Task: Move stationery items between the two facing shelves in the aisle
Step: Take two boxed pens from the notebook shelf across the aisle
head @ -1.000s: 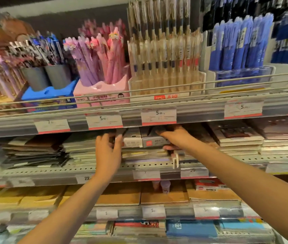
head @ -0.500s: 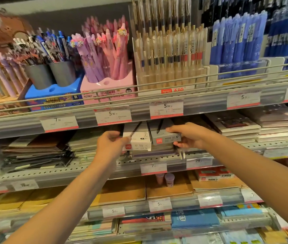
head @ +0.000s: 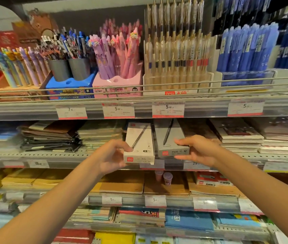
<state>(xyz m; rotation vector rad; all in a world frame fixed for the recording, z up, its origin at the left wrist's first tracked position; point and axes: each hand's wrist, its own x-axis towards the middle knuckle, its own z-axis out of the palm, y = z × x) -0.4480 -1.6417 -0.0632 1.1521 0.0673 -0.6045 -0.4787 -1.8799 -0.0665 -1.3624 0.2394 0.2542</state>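
Matt card white pen box [head: 139,144], matt grey pen box [head: 170,138] (card too), perforated metal shelf [head: 55,154]

The grey metal shelving unit [head: 33,113] has clear price-label strips along each tier's front edge. Its top tier carries a blue plastic pen stand [head: 71,88], a pink cardboard pen box [head: 116,85] and a cream tray of upright pens [head: 176,80]. The perforated tier below carries stacked notebooks [head: 236,136], and the lower tier flat brown kraft-cover notebooks [head: 122,184].
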